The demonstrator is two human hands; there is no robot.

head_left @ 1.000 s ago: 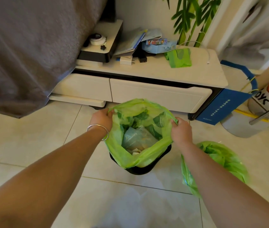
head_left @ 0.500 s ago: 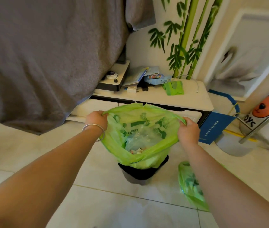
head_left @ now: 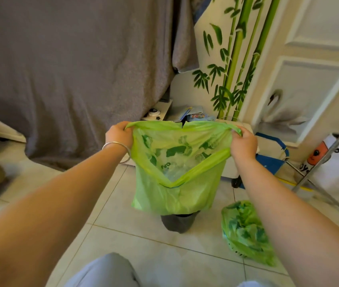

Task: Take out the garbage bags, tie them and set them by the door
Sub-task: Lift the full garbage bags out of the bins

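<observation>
A green garbage bag [head_left: 176, 189] with dark green print hangs in the air, its mouth stretched wide and some rubbish inside. My left hand [head_left: 118, 134] grips the left rim of the bag; a silver bangle is on that wrist. My right hand [head_left: 244, 145] grips the right rim. The bag's bottom hangs just above a small dark bin [head_left: 178, 222] on the tiled floor. A second green garbage bag [head_left: 247, 233] lies on the floor to the right of the bin, under my right forearm.
A grey blanket [head_left: 71, 75] hangs at the left and back. A low white cabinet [head_left: 245, 129] with clutter stands behind the bag. A blue bag [head_left: 272, 160], a metal stand [head_left: 317, 170] and a white door panel [head_left: 309, 79] are at the right. My knee [head_left: 104, 272] shows below.
Both hands have lifted the green bag up out of the dark bin and pulled its rim wider apart. The view has tilted up with it.
</observation>
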